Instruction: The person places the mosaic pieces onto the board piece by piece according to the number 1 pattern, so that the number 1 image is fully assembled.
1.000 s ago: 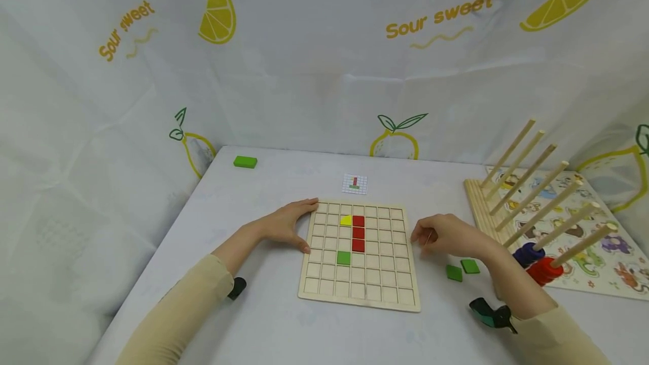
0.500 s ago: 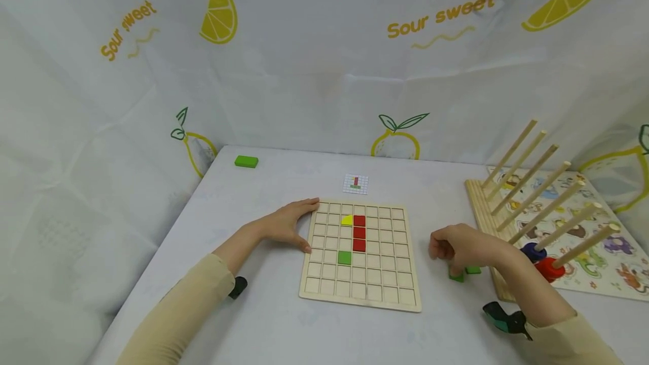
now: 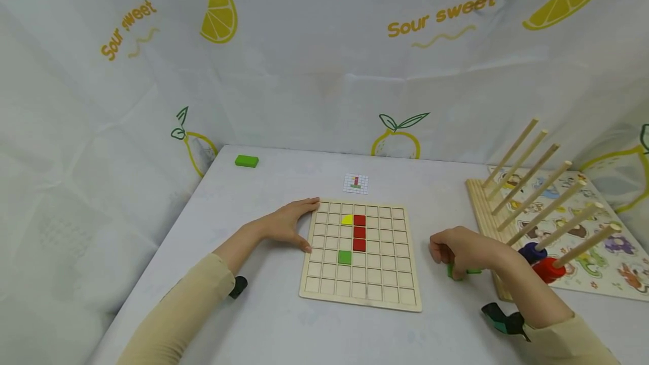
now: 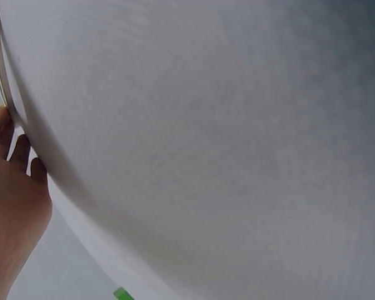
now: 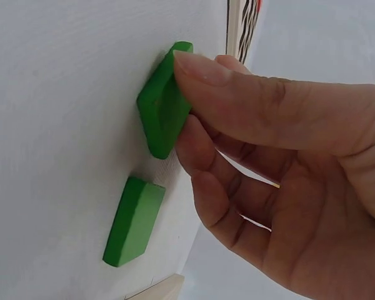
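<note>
A square wooden grid board (image 3: pixel 332 292) lies flat on the table. In its cells sit a yellow quarter-round tile (image 3: pixel 347 220), three red tiles (image 3: pixel 359 232) in a column and a green tile (image 3: pixel 345 257). My left hand (image 3: pixel 284 225) rests at the board's left edge, thumb and fingers spread along it. To the right of the board, my right hand (image 3: pixel 463 249) pinches a green square tile (image 5: pixel 165 112) between thumb and fingers, one edge tipped up. A second green tile (image 5: pixel 134 222) lies beside it on the table, mostly hidden by the hand in the head view.
Behind the board lies a small printed pattern card (image 3: pixel 356 183). A green block (image 3: pixel 246 161) sits at the far left corner. On the right, a wooden peg rack (image 3: pixel 479 201) carries blue and red rings, with a picture board (image 3: pixel 608 246) behind it.
My right hand has moved right and toward me, from the board's edge to the green tiles, and now pinches one. My left hand and the board have stayed still.
</note>
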Action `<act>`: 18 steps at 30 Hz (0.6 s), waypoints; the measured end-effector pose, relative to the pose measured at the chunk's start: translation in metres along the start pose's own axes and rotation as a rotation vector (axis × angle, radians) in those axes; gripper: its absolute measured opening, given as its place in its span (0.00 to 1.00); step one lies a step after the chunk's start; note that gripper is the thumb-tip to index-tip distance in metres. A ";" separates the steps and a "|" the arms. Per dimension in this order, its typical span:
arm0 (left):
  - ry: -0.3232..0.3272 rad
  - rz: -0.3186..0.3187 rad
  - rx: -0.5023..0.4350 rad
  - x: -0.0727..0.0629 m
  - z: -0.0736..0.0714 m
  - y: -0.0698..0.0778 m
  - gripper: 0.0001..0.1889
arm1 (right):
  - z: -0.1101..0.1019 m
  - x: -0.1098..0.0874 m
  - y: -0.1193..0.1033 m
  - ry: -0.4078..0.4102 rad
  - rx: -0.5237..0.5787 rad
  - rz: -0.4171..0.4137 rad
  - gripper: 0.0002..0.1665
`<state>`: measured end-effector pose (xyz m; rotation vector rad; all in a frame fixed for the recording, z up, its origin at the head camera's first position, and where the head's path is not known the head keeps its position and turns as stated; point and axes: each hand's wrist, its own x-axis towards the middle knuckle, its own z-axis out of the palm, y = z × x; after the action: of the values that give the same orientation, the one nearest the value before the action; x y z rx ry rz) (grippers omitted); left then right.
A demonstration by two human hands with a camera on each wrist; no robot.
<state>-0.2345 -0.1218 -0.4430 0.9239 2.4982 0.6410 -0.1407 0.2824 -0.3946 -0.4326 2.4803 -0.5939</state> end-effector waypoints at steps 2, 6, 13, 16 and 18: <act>-0.003 -0.003 -0.003 0.000 0.000 0.000 0.59 | 0.000 0.000 0.000 0.003 -0.010 -0.007 0.23; -0.004 -0.002 -0.001 0.000 0.000 0.000 0.58 | 0.000 0.001 0.000 0.013 -0.014 -0.018 0.23; 0.004 0.007 0.004 0.000 -0.001 0.001 0.59 | -0.001 0.004 0.000 0.078 -0.017 -0.064 0.23; 0.002 0.008 0.005 0.000 -0.002 0.002 0.59 | 0.000 0.007 -0.001 0.100 -0.015 -0.063 0.22; 0.001 0.007 0.006 0.000 -0.002 0.002 0.59 | 0.001 0.009 -0.001 0.115 -0.014 -0.059 0.21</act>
<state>-0.2344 -0.1209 -0.4406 0.9350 2.5002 0.6365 -0.1470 0.2777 -0.3987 -0.4914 2.5896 -0.6416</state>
